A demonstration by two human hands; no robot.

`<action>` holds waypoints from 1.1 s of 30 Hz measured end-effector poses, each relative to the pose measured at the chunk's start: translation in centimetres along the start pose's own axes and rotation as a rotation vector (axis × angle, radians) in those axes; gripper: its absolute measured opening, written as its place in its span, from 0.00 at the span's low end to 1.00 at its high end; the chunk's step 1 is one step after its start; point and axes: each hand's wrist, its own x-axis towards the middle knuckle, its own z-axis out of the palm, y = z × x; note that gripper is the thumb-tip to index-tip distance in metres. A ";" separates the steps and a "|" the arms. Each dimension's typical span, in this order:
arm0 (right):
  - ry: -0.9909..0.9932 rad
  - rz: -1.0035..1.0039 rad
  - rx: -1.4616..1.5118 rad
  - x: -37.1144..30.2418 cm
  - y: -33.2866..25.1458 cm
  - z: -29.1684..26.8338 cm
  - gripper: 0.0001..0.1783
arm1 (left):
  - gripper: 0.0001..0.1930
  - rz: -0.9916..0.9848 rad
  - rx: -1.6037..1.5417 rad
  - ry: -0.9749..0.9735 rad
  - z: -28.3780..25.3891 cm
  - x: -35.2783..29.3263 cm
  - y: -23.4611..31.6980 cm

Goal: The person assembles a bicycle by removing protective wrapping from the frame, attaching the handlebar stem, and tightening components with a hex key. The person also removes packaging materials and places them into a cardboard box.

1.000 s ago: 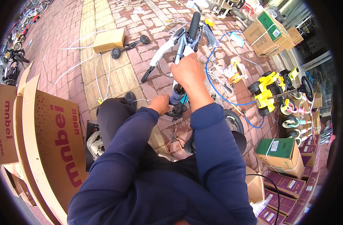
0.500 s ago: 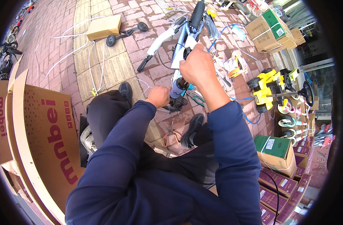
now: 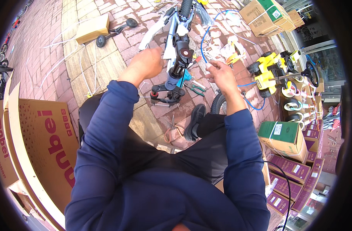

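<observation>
A pale blue bicycle frame [image 3: 171, 34] lies in front of me, partly wrapped in white. Its black stem [image 3: 183, 53] and fork crown [image 3: 168, 95] point toward me. My left hand [image 3: 146, 65] is closed with curled fingers beside the white wrapping, left of the stem; whatever it holds is hidden. To the right of the stem, my right hand [image 3: 222, 76] is loosely open, fingers apart and slightly bent, close to a blue hose [image 3: 204, 44]. Green-handled pliers [image 3: 198, 91] lie on the paving right of the fork.
Orange-handled scissors [image 3: 172, 131] lie between my feet. A wheel [image 3: 218, 104] sits by my right shoe. A small carton [image 3: 92, 29] and training wheels [image 3: 116, 32] are far left. A large open box [image 3: 45, 134] stands left; a yellow ride-on toy [image 3: 270, 73] stands right.
My right hand has come off the stem and moved right. My left hand has risen from beside the fork to beside the frame. The stem and fork crown are now uncovered.
</observation>
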 end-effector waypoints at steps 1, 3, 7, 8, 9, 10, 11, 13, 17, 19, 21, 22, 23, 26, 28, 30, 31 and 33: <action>0.021 0.080 0.021 -0.2 1.7 -0.6 0.26 | 0.23 0.057 -0.197 0.081 -1.5 0.4 0.4; 0.107 0.300 0.033 -0.4 4.2 -1.5 0.25 | 0.25 0.096 -0.513 0.154 -3.1 0.8 1.8; 0.014 0.047 0.029 -0.6 5.4 -2.0 0.21 | 0.25 -0.056 -0.943 -0.053 -3.6 1.0 4.0; -0.021 0.073 -0.072 -0.8 5.2 -2.0 0.21 | 0.25 -0.100 -1.052 -0.110 -3.5 1.0 4.3; -0.072 0.055 -0.142 -1.3 5.0 -1.8 0.20 | 0.22 -0.125 -1.089 -0.090 -3.3 1.3 4.7; -0.132 0.014 -0.196 -1.5 4.7 -1.7 0.20 | 0.22 -0.160 -1.123 -0.096 -3.3 1.5 4.8; -0.140 0.019 -0.372 -1.6 4.4 -1.4 0.18 | 0.22 -0.192 -1.147 -0.106 -3.2 1.7 4.8; -0.130 -0.094 -0.467 -2.1 4.0 -1.4 0.17 | 0.23 -0.223 -1.207 -0.141 -3.1 2.2 5.0; -0.077 -0.159 -0.472 -2.3 3.4 -2.2 0.16 | 0.24 -0.237 -1.332 -0.217 -2.3 2.5 5.7; -0.040 -0.188 -0.448 -2.4 3.4 -2.6 0.16 | 0.26 -0.235 -1.281 -0.245 -2.6 2.4 5.8; -0.034 -0.202 -0.460 -2.5 3.4 -2.9 0.15 | 0.26 -0.218 -1.241 -0.208 -2.7 2.2 6.2; -0.025 -0.229 -0.459 -2.5 3.5 -3.1 0.15 | 0.26 -0.220 -1.216 -0.186 -2.9 2.1 6.4; -0.028 -0.224 -0.447 -2.5 3.7 -3.1 0.15 | 0.26 -0.230 -1.175 -0.163 -3.0 2.1 6.5; -0.047 -0.211 -0.517 -2.7 4.2 -3.3 0.16 | 0.23 -0.221 -1.131 -0.116 -3.2 2.2 6.7; -0.049 -0.187 -0.518 -3.1 4.4 -3.5 0.17 | 0.21 -0.208 -1.158 -0.089 -3.0 2.3 6.6; -0.065 -0.155 -0.511 -3.3 4.4 -3.8 0.16 | 0.20 -0.189 -1.277 -0.082 -2.6 2.4 6.4; -0.057 -0.179 -0.493 -3.6 4.4 -3.9 0.17 | 0.21 -0.208 -1.360 -0.116 -2.3 2.5 6.4; -0.081 -0.137 -0.487 -3.9 4.3 -3.9 0.17 | 0.27 -0.264 -1.447 -0.188 -1.9 2.4 6.3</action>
